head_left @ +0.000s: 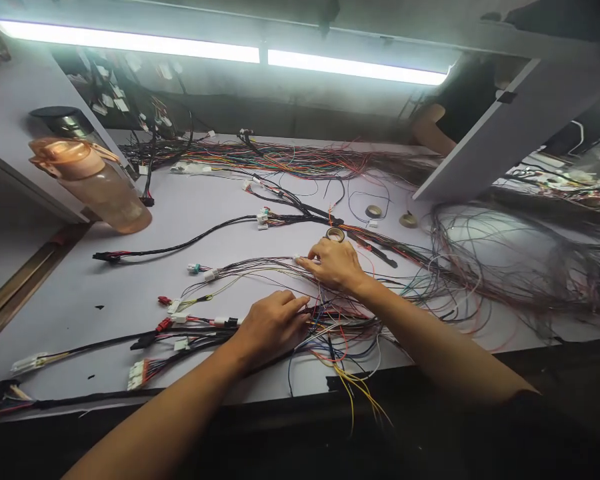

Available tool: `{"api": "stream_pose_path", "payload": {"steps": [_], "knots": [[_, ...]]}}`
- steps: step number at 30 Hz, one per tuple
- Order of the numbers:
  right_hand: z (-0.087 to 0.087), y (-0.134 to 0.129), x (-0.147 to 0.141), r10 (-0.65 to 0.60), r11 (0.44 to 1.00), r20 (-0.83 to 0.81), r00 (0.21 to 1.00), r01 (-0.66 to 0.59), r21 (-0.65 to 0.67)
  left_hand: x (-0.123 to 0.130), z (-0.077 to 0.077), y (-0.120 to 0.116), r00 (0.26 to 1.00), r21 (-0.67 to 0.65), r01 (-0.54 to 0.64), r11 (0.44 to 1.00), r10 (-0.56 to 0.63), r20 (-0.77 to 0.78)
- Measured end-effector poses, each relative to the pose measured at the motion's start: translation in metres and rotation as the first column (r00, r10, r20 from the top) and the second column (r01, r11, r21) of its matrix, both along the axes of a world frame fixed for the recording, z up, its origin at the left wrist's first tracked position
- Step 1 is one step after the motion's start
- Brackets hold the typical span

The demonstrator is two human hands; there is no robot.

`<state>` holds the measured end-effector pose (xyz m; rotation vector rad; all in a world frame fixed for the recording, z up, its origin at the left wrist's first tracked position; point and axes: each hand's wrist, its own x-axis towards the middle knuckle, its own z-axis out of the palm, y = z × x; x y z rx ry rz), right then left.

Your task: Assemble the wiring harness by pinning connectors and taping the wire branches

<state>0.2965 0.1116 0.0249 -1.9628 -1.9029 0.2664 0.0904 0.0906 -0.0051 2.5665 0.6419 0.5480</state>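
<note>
My right hand pinches what looks like a small white connector, where thin wires end at the fingertips. Those wires run left to a grey connector. A tape roll sits right behind the knuckles; whether it touches the hand cannot be made out. My left hand lies closed over a bundle of coloured wires, its fingers bent around some of them. Left of it are red connectors, a wide white connector and black-wrapped cables.
A taped wire harness crosses the middle. Loose wires pile along the back and right. Two more tape rolls lie behind. A bottle stands left. Another person's arm shows beyond the divider panel.
</note>
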Motion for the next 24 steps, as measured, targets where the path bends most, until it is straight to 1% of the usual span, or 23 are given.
{"api": "stream_pose_path", "payload": {"steps": [2,4,6,7,8,9,11,12,13,15,18,20,22,24], "knots": [[-0.003,0.007,-0.007,-0.008,1.0,-0.014,1.0,0.008,-0.019,0.0,-0.002,0.001,1.0,-0.008,-0.006,1.0,0.006,0.01],[-0.001,0.012,-0.005,-0.021,1.0,-0.057,0.998,0.021,-0.006,-0.001,-0.006,0.003,0.999,-0.028,-0.024,0.999,0.025,0.034],[0.008,0.013,0.003,-0.041,0.998,-0.108,0.993,0.045,0.04,-0.001,-0.008,0.005,0.998,-0.067,-0.033,0.997,0.037,0.056],[0.014,0.012,0.007,-0.041,0.995,-0.174,0.984,0.056,0.082,-0.001,-0.009,0.006,0.997,-0.086,-0.032,0.996,0.038,0.065],[0.022,0.009,0.011,-0.023,0.989,-0.272,0.962,0.063,0.137,0.0,-0.009,0.006,0.997,-0.102,-0.03,0.994,0.037,0.072],[0.03,0.006,0.014,0.018,0.978,-0.388,0.921,0.065,0.199,0.0,-0.009,0.007,0.996,-0.118,-0.026,0.993,0.035,0.078],[0.046,-0.003,0.015,0.141,0.947,-0.594,0.792,0.067,0.314,0.001,-0.008,0.007,0.995,-0.166,-0.02,0.986,0.036,0.095],[0.052,-0.008,0.013,0.199,0.934,-0.651,0.733,0.058,0.352,0.001,-0.007,0.008,0.993,-0.204,-0.018,0.979,0.041,0.11],[0.058,-0.013,0.01,0.236,0.928,-0.673,0.701,0.044,0.371,0.001,-0.005,0.008,0.991,-0.242,-0.016,0.97,0.047,0.126],[0.065,-0.021,0.002,0.266,0.926,-0.69,0.674,0.022,0.378,0.001,-0.002,0.009,0.981,-0.332,-0.027,0.943,0.089,0.175],[0.069,-0.029,-0.01,0.265,0.934,-0.716,0.646,0.012,0.357,-0.001,0.008,0.013,0.941,-0.5,-0.051,0.865,0.209,0.266],[0.07,-0.031,-0.017,0.268,0.94,-0.731,0.628,-0.004,0.341,-0.004,0.018,0.014,0.913,-0.615,-0.002,0.788,0.253,0.321],[0.072,-0.033,-0.027,0.272,0.946,-0.739,0.616,-0.029,0.324,-0.005,0.031,0.013,0.908,-0.695,0.106,0.711,0.216,0.358],[0.076,-0.034,-0.038,0.269,0.953,-0.744,0.611,-0.06,0.296,-0.005,0.045,0.007,0.905,-0.763,0.216,0.61,0.168,0.391]]}}
